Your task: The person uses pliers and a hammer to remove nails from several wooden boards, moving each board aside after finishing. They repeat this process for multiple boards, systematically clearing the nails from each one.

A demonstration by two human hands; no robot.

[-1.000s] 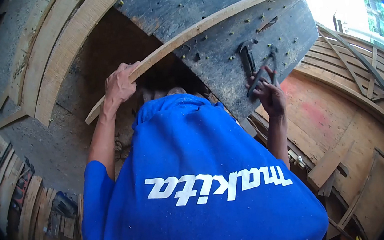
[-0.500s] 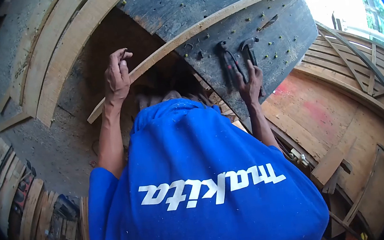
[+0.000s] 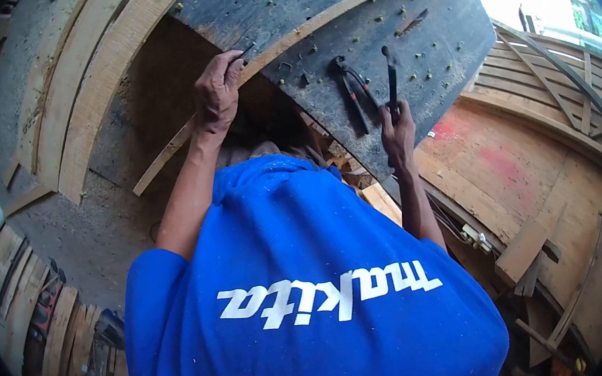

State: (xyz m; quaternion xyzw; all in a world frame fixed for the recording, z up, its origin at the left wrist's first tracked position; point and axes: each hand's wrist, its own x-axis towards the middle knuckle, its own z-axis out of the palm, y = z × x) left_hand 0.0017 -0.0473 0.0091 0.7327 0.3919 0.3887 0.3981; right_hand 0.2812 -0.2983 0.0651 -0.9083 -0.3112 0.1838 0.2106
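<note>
My left hand [image 3: 218,90] pinches a thin dark nail [image 3: 249,47] above the near part of a long wooden strip [image 3: 340,10]. The strip runs diagonally across the dark work table [image 3: 403,42] and sticks out past its edge. My right hand [image 3: 399,132] is closed round the handle of a hammer [image 3: 391,74], raised over the table, its head pointing away from me. Left of the hammer lies a pair of pincers [image 3: 357,92] with red marks on the handles, apart from both hands.
Several small yellowish pegs [image 3: 413,76] dot the tabletop, along with bits of debris. Curved planks [image 3: 94,100] stand on the left. Wood pieces [image 3: 53,327] are stacked at lower left. A wooden panel with red stains [image 3: 499,165] and offcuts lies on the right.
My left hand has moved right and up along the strip, and the nail now shows in its fingers. My right hand has taken hold of the hammer and turned it upright.
</note>
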